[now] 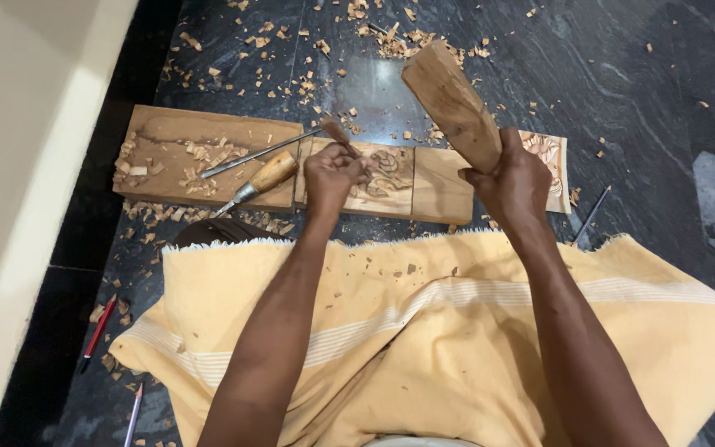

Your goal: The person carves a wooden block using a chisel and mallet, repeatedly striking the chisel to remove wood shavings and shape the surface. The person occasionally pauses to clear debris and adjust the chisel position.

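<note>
A: Nearest the camera: yellow cloth [457, 348] lying across the lap, catching a few wood chips. Both forearms reaching forward over it.

B: Beside the cloth?

A: Lying on the dark stone floor [664, 99] at the left: a red pencil [98, 331] and a second pencil [134, 410] nearer the bottom edge. At the right, just off the cloth's edge, a thin metal rod [591, 215].

B: Left hand?

A: Left hand [333, 175] closing tight around a chisel [337, 132], only the wooden handle end showing above the fist. Blade hidden by the fingers; resting over the carved wooden panel [391, 178], against the relief pattern there.

B: Right hand?

A: Right hand [513, 184] wrapping fully around the lower end of a wooden mallet [450, 103]. Mallet tilting up and to the left, raised clear of the panel, well apart from the chisel handle.

B: Panel position?

A: Lying flat on the floor just beyond the cloth, running left to right, carved end showing past the right hand.

B: Farther left?

A: Longer wooden board [159, 132] adjoining the panel, carrying shavings. Resting across it: a spare chisel [254, 186] with a pale wooden handle, and a slim metal tool [258, 154] lying diagonally just above.

B: Beyond?

A: Wood chips [391, 37] scattering over the floor, thickest behind the mallet.
</note>
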